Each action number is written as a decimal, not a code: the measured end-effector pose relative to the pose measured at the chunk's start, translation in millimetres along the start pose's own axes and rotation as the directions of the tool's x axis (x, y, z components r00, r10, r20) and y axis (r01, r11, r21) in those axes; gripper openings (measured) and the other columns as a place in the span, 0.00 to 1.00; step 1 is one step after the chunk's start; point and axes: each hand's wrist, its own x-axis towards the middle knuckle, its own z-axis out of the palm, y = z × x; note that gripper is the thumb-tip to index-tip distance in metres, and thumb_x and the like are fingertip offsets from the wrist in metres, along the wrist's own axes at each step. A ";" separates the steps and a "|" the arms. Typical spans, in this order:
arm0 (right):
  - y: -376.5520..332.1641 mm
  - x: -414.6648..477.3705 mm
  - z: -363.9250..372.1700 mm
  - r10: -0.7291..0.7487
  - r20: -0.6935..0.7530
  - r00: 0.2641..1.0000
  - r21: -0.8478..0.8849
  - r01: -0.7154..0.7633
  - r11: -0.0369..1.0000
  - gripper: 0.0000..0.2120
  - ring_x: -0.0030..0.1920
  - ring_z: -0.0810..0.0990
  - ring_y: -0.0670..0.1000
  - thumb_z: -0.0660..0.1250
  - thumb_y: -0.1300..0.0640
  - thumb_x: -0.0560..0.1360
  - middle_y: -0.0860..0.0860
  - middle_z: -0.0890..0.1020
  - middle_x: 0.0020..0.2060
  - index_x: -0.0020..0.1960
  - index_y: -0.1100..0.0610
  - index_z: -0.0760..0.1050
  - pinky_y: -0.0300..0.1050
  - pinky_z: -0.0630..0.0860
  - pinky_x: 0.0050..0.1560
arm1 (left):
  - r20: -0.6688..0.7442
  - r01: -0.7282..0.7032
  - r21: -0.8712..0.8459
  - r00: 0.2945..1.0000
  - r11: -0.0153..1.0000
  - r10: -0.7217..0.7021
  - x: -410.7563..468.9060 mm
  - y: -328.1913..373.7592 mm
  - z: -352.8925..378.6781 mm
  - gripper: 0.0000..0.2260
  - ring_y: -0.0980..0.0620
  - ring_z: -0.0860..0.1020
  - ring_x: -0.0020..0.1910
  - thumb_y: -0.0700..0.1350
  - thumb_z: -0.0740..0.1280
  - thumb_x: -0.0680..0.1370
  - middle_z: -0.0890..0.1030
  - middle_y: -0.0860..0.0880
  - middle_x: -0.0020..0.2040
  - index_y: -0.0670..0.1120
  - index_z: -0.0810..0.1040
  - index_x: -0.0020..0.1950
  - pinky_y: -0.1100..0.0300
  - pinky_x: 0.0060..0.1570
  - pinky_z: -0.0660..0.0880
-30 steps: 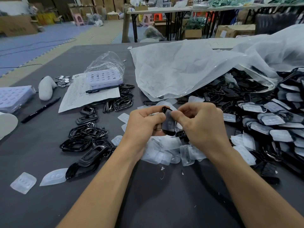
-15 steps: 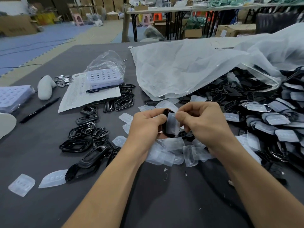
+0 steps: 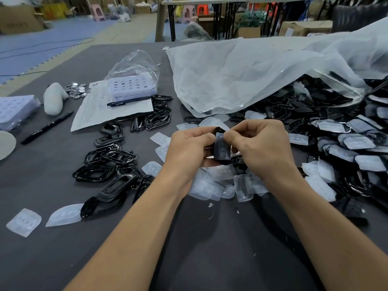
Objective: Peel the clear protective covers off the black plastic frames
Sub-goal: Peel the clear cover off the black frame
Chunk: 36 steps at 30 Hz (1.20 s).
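Black plastic frame [image 3: 221, 162]: one piece, held upright above the middle of the counter [image 3: 210, 259], its clear cover [image 3: 222, 146] facing the camera.
Left hand [image 3: 186, 152]: fingers curled round the frame's left side, thumb at the top edge.
Right hand [image 3: 262, 148]: thumb and forefinger pinching the cover's upper corner, other fingers curled. Both forearms reach in from the near edge.
Peeled covers [image 3: 218, 185]: loose pile directly beneath the hands, partly hidden by the wrists.
Bare frames [image 3: 109, 164]: cluster toward the left edge.
Covered frames [image 3: 346, 143]: heap along the right edge, spilling from a large plastic bag [image 3: 241, 80] at the far right corner.
Paper sheet [image 3: 98, 114], pen [image 3: 47, 128]: far left.
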 end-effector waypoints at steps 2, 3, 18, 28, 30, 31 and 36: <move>-0.9 -1.5 0.5 -0.011 -0.046 0.999 -0.014 0.010 1.000 0.09 0.28 0.81 0.46 0.78 0.52 0.72 0.47 0.83 0.28 0.34 0.51 0.84 0.38 0.75 0.31 | -0.001 0.002 -0.006 1.000 1.000 -0.002 -0.5 -0.3 0.5 0.09 0.47 0.87 0.36 0.33 0.64 0.82 0.88 0.42 0.41 0.39 0.84 0.55 0.58 0.31 0.81; -1.6 -2.2 0.6 -0.017 -0.068 0.998 -0.026 0.015 1.000 0.09 0.27 0.80 0.44 0.78 0.52 0.72 0.46 0.83 0.27 0.34 0.51 0.83 0.36 0.73 0.29 | 0.001 0.003 -0.007 1.000 1.000 -0.003 -0.6 -0.3 0.6 0.10 0.47 0.87 0.36 0.33 0.64 0.82 0.88 0.41 0.42 0.39 0.84 0.56 0.58 0.31 0.81; -5.2 -3.9 2.4 -0.075 -0.098 0.992 -0.039 0.071 0.997 0.10 0.25 0.77 0.43 0.79 0.54 0.72 0.46 0.82 0.26 0.34 0.51 0.83 0.35 0.71 0.28 | 0.031 0.012 -0.044 0.999 0.999 -0.010 0.6 -0.6 -0.3 0.10 0.46 0.87 0.38 0.33 0.63 0.81 0.87 0.40 0.44 0.38 0.84 0.55 0.57 0.34 0.82; -3.3 -6.6 5.5 -0.176 -0.156 0.972 -0.203 0.142 0.969 0.11 0.29 0.81 0.46 0.78 0.48 0.72 0.44 0.82 0.27 0.36 0.50 0.81 0.43 0.79 0.32 | 0.091 -0.051 0.021 0.995 0.998 0.049 -1.5 -3.0 -0.3 0.11 0.47 0.85 0.35 0.28 0.67 0.75 0.85 0.41 0.39 0.39 0.86 0.51 0.60 0.35 0.81; -2.2 -6.6 6.2 -0.158 -0.160 0.974 -0.194 0.126 0.973 0.10 0.30 0.81 0.45 0.77 0.49 0.74 0.44 0.82 0.27 0.37 0.50 0.81 0.43 0.78 0.33 | 0.086 -0.061 0.027 0.995 0.998 0.058 -1.3 -3.5 -0.2 0.12 0.47 0.85 0.35 0.27 0.67 0.75 0.86 0.41 0.39 0.38 0.85 0.52 0.60 0.35 0.81; -1.8 -6.6 6.2 -0.141 -0.161 0.977 -0.181 0.111 0.977 0.10 0.30 0.81 0.45 0.76 0.48 0.75 0.44 0.82 0.28 0.37 0.49 0.81 0.41 0.76 0.33 | 0.083 -0.065 0.025 0.995 0.998 0.063 -1.3 -3.5 0.3 0.12 0.47 0.85 0.35 0.27 0.68 0.75 0.86 0.41 0.40 0.38 0.85 0.52 0.60 0.35 0.81; -2.7 -3.7 2.3 0.012 -0.076 0.997 0.032 -0.010 0.999 0.11 0.27 0.78 0.43 0.72 0.51 0.78 0.46 0.84 0.30 0.37 0.50 0.82 0.42 0.73 0.33 | 0.034 -0.075 0.007 0.997 0.997 0.075 0.4 -4.4 0.5 0.11 0.46 0.87 0.37 0.28 0.68 0.75 0.88 0.40 0.42 0.40 0.85 0.51 0.58 0.36 0.82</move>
